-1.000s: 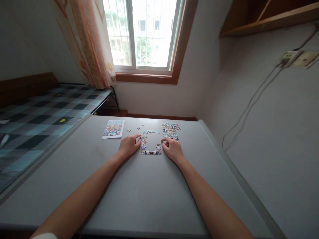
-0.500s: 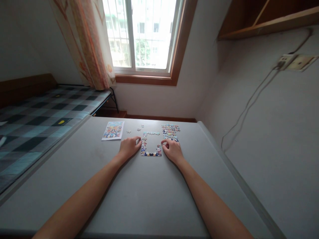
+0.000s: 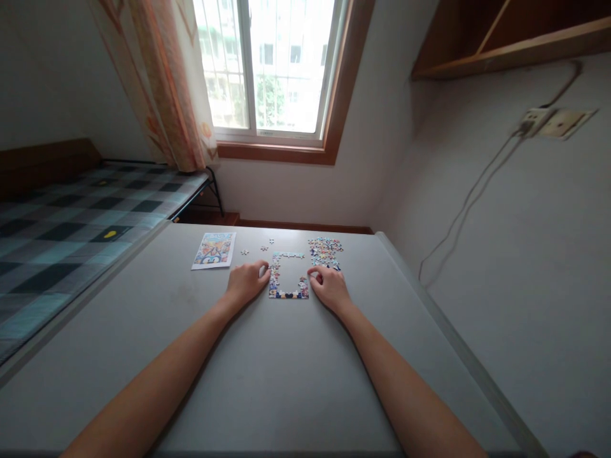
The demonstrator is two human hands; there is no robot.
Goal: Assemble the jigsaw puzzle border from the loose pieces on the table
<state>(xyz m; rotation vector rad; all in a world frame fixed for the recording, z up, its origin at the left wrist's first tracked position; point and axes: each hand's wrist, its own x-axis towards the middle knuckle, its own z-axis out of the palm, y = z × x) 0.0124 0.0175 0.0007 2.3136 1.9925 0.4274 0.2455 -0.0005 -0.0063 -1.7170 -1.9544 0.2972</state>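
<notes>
A partly built jigsaw frame [image 3: 287, 294] lies on the grey table [image 3: 267, 375], with its middle bare. My left hand [image 3: 245, 282] rests at the frame's left side, fingertips touching that edge. My right hand [image 3: 329, 286] sits at the frame's right side, thumb and forefinger pinched at a small piece by that edge. A heap of loose coloured pieces [image 3: 324, 249] lies just beyond my right hand. Whether either hand holds a piece is too small to tell.
A printed picture card [image 3: 214, 249] lies left of the puzzle, with three stray pieces [image 3: 263, 248] between them. A bed with a checked cover [image 3: 71, 235] runs along the table's left. The wall stands close on the right, a window beyond.
Both hands stay at the sides of the puzzle frame. The view has shifted slightly, so everything sits a little further left.
</notes>
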